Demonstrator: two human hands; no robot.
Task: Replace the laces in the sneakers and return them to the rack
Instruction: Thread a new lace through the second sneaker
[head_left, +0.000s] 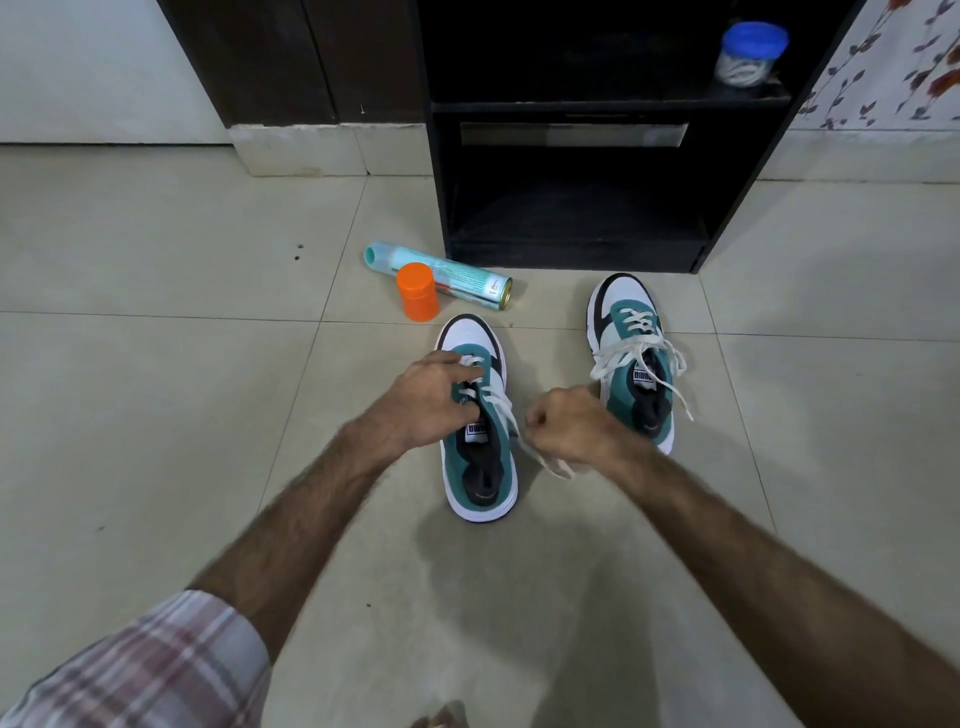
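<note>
Now left hand (428, 392) pinching the near sneaker's (480, 467) lace (498, 402), right hand (563, 423) fisted on its end.

I can't see my right hand's (563, 423) fingertips, and my left hand (428, 397) hides the near sneaker's (480, 441) lower eyelets.

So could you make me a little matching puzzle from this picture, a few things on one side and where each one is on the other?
Things:
1. spray can
2. orange container
3. blue-lidded jar
4. right hand

Places or states:
A. on a shelf of the black rack
B. lying on its side on the floor
C. pinching a white lace
D. standing upright on the floor

Pairs: 1-B, 2-D, 3-A, 4-C
</note>
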